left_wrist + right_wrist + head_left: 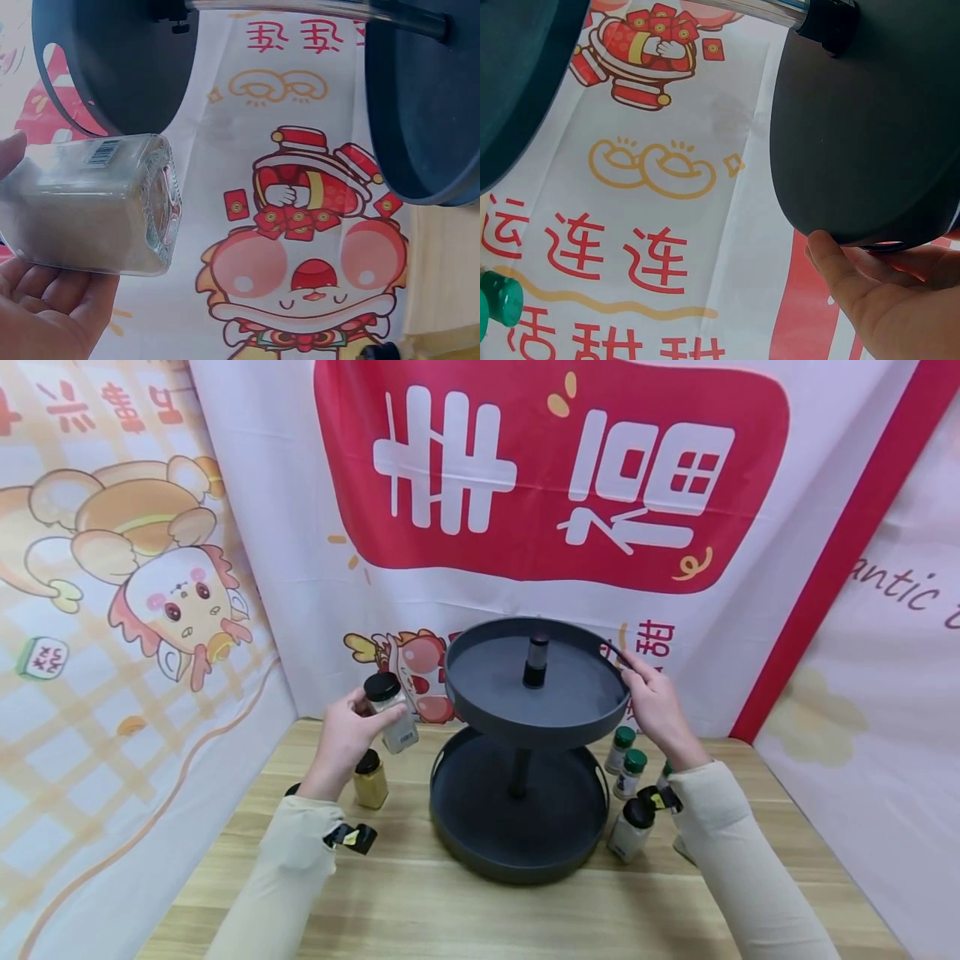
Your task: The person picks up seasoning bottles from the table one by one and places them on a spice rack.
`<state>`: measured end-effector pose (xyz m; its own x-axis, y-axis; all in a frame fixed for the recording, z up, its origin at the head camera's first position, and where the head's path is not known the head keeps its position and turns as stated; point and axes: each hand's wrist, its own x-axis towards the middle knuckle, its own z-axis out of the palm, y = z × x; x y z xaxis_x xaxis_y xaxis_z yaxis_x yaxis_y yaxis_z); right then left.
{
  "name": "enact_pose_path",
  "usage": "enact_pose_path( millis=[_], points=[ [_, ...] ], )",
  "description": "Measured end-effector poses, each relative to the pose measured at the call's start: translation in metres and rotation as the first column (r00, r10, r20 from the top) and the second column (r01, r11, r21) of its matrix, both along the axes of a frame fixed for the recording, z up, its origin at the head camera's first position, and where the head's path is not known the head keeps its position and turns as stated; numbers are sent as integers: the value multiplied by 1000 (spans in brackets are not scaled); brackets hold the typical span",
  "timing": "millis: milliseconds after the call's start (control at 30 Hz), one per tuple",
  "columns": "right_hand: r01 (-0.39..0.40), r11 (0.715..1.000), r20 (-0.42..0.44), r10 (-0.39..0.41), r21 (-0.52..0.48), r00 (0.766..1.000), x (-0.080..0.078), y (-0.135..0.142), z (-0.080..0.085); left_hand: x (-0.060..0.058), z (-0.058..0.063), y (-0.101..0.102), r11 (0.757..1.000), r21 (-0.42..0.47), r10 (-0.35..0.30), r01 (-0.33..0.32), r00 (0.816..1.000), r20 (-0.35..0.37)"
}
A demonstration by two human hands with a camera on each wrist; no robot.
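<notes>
A two-tier round dark grey rack stands in the middle of the table, its upper tray (577,697) joined to the lower tray (480,822) by a centre post. Both trays are bare. Left of the upper tray, my left hand (347,743) grips a square clear spice jar (400,732) with a black lid, raised off the table and tilted. In the left wrist view the jar (82,210) shows pale contents and a barcode. My right hand (660,706) holds the upper tray's right edge at its handle cutout; its thumb presses the underside in the right wrist view.
A yellow-filled jar (371,783) with a black lid stands below the left hand. Right of the rack are green-lidded jars (630,777) and a black-lidded jar (632,833), others partly behind the right sleeve. Printed cloth (255,510) hangs behind the wooden table (420,910).
</notes>
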<state>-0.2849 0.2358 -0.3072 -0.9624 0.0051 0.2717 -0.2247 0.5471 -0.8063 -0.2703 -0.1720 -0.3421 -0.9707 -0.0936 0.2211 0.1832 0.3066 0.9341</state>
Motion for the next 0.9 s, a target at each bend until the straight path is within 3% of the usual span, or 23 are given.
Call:
enact_pose_path(
  millis=[567,900],
  points=[
    [-23,1000,-25,23,5,999,0,2,-4,-7,32,9,997,74,-10,15,998,-69],
    [-28,1000,-29,28,5,999,1,1,-2,-12,47,13,1000,29,0,2,996,-94]
  ],
)
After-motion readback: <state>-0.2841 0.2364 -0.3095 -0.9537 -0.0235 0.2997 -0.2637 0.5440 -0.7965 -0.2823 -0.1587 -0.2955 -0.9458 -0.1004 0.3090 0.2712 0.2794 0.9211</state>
